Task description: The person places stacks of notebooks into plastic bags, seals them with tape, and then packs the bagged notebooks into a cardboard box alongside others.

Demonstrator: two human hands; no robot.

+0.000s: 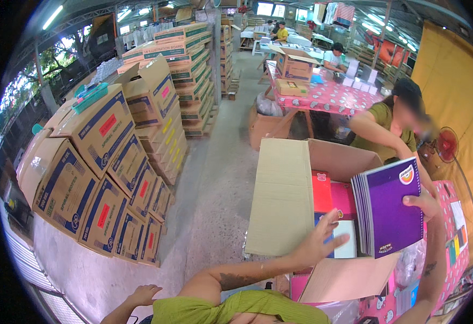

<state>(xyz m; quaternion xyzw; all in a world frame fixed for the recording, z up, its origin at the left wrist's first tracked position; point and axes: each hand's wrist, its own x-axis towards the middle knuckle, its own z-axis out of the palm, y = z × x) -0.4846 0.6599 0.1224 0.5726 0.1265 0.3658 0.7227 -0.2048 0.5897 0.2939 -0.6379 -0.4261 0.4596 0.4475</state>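
Note:
My right hand (pixel 423 205) is closed on a tilted stack of purple spiral notebooks (pixel 392 205), thumb across the front cover. The stack is above a large open cardboard box (pixel 279 197). My left hand (pixel 320 237) holds nothing; its fingers are spread over the box opening. Inside lie a red notebook (pixel 321 191), a pink notebook (pixel 343 200) and a pale flat item (pixel 345 237). Across the box, a co-worker's arm (pixel 385 132) reaches toward the stack; whether that hand touches it is hidden.
Sealed cartons (pixel 93 135) are stacked along the left, with a teal basket (pixel 89 97) on top. Another person's hand (pixel 143 295) shows at lower left. A patterned pink table (pixel 444 195) and a red fan (pixel 447 144) stand at right. A long table (pixel 323 97) lies beyond.

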